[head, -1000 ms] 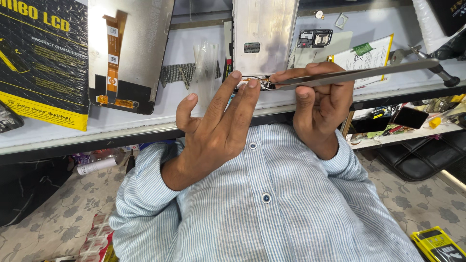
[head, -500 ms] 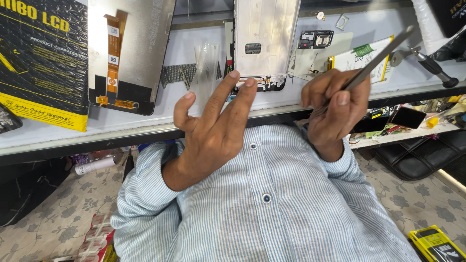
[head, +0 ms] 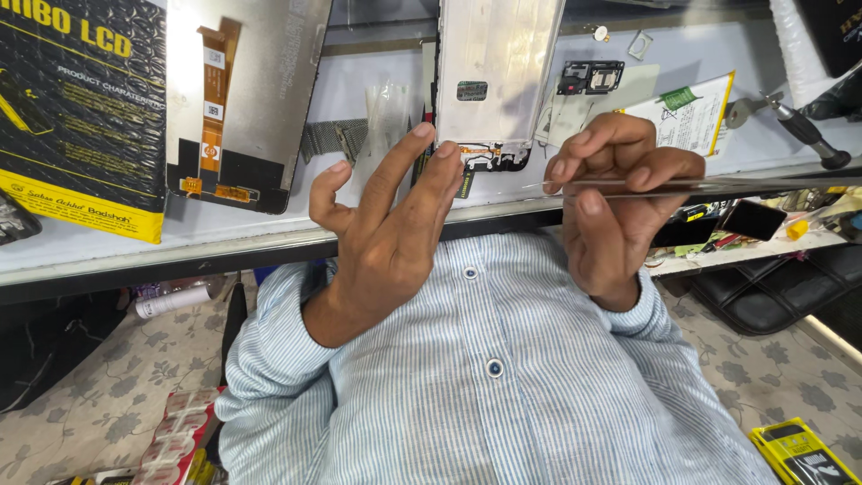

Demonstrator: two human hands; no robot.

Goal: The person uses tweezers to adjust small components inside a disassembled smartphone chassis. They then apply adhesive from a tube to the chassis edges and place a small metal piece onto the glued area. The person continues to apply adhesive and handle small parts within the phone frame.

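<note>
holding phone frame [head: 496, 81] at top centre, left hand [head: 391, 229] spread, fingertips at its lower edge | right hand [head: 620, 193] pinching tweezers [head: 700, 184] mid-right, tips clear | step: likely positioning tool | next: steady, fine aim

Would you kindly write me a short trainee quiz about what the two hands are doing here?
1. True or false: the right hand holds thin metal tweezers.
2. Fingertips of the left hand reach the lower edge of: A) the silver phone frame, B) the yellow box, C) the screwdriver.
3. Fill in: the tweezers' tips point towards the ___ hand.
Key: 1 true; 2 A; 3 left.
</note>
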